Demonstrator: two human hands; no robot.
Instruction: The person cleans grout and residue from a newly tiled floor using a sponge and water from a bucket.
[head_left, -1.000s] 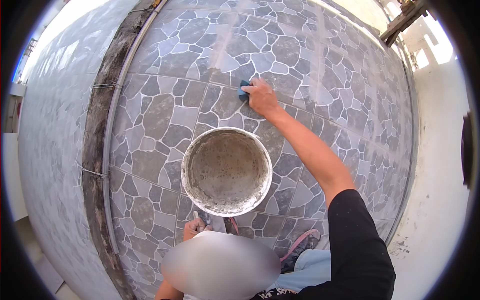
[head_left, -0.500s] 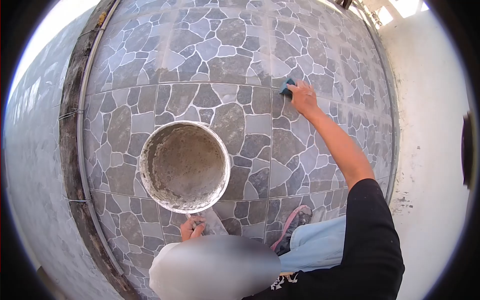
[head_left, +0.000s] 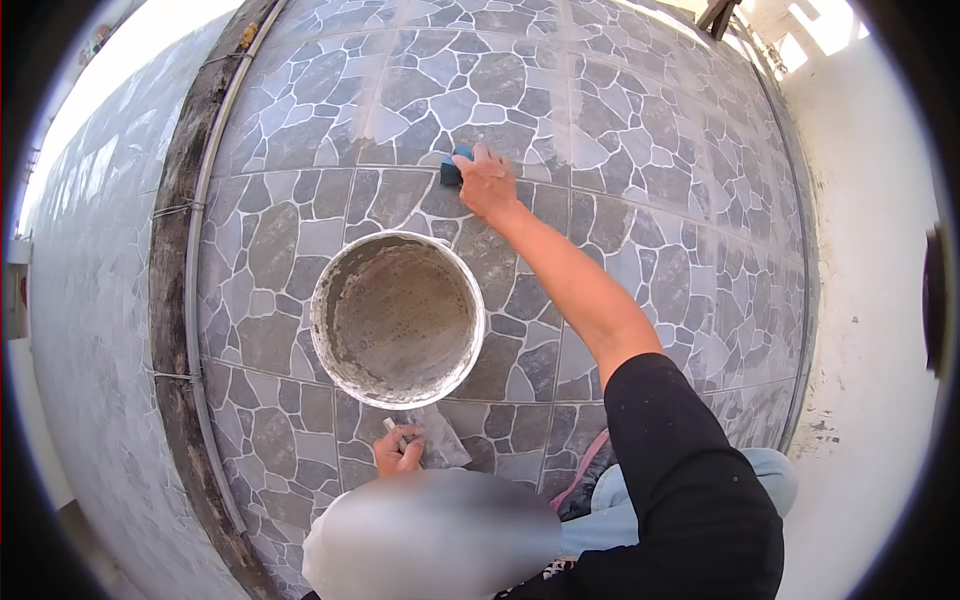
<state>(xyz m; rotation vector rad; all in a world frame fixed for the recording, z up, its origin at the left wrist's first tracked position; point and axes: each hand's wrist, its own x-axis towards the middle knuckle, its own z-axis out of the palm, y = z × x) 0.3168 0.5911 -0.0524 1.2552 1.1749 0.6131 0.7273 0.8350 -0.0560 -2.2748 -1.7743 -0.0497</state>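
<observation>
My right hand [head_left: 490, 188], arm stretched forward, grips a dark blue sponge [head_left: 453, 172] pressed to the stone-patterned tiles [head_left: 278, 240] at a tile joint. Close to my body, my left hand [head_left: 398, 455] is closed around the light handle of a trowel [head_left: 443, 445], its flat grey blade angled to the right. Between the two hands stands a round white bucket [head_left: 479, 305], crusted with residue, with murky grey-brown liquid inside. A hazy grey film covers part of the tiles beyond the sponge.
A weathered wooden beam [head_left: 178, 240], tied with wire to a thin pipe [head_left: 194, 300], runs along the left. A pale wall [head_left: 860, 280] rises on the right. A shoe [head_left: 590, 480] rests on the tiles near my right knee.
My right hand has swept the sponge left along the tile joint, to a spot above the bucket. My left hand still holds the trowel. The whole view has shifted slightly.
</observation>
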